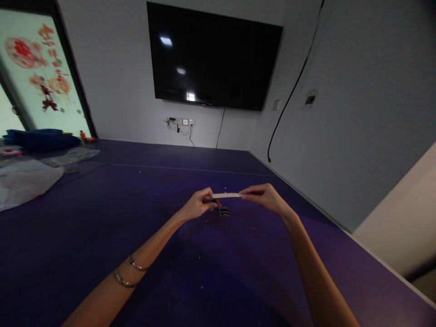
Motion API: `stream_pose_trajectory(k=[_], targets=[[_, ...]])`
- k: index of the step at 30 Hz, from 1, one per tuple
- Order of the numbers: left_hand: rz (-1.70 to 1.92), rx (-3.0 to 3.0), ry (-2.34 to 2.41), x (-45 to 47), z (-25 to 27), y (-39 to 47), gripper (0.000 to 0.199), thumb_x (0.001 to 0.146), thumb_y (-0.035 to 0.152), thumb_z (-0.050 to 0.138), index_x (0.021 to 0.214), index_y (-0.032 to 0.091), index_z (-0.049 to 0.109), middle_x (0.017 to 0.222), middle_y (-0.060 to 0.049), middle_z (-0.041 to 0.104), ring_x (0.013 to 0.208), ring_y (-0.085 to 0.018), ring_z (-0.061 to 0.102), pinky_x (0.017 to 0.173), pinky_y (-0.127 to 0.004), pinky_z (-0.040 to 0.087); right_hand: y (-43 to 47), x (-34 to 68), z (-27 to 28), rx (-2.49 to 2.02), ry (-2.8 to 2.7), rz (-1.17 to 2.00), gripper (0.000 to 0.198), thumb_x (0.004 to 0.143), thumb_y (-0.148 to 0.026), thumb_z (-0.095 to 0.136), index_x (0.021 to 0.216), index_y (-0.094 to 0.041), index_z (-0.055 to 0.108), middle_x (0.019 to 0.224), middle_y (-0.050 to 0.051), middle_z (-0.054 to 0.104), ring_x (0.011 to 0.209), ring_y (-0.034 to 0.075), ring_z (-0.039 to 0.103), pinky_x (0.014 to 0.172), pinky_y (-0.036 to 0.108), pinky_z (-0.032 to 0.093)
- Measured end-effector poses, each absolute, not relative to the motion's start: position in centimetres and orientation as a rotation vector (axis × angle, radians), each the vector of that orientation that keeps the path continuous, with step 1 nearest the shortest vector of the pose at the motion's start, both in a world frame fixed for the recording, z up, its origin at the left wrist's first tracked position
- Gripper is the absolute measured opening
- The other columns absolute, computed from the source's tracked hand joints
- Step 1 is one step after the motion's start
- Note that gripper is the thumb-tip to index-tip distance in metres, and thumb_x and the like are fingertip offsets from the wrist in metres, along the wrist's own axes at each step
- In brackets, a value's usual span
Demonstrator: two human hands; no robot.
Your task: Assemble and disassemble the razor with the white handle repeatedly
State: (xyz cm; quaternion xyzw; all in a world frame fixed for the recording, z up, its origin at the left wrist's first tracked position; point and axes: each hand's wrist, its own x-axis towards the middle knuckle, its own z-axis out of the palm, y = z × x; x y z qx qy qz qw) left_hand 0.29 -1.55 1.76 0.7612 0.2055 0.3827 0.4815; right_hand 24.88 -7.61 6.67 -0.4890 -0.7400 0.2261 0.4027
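Note:
Between my two hands is a thin, pale, flat strip (226, 195), seen almost edge-on and held about level above the purple surface. My left hand (199, 203) pinches its left end, and a small dark part shows just under those fingers. At the right end, my right hand (265, 198) grips the strip between thumb and straight fingers. A small dark object with metallic-looking edges (224, 211) appears just below the strip; its kind is too small to make out. Two bracelets (131, 271) circle my left forearm.
A large black television (214, 56) hangs on the far wall above sockets (185, 121) with cords. A black cable (289, 97) dangles down the right wall. Clear plastic sheeting (29, 179) and dark blue cloth (41, 139) lie at the left. Small white specks dot the purple surface (136, 213).

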Motion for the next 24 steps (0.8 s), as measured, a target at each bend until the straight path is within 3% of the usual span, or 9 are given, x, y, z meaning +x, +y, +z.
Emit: stream_pose_trajectory(k=[24], targets=[[0.9, 1.85, 0.527, 0.29, 1.39, -1.28, 0.02, 0.072, 0.017, 0.064, 0.075, 0.016, 0.044, 0.083, -0.006, 0.068, 0.082, -0.016, 0.064, 0.072, -0.028, 0.046, -7.46, 24.7, 6.47, -1.268, -1.827, 0.536, 0.022, 0.07, -0.035, 0.068, 0.086, -0.022, 0.074, 0.086, 0.005, 0.072, 0.081, 0.022, 0.066, 0.075, 0.033, 0.05]])
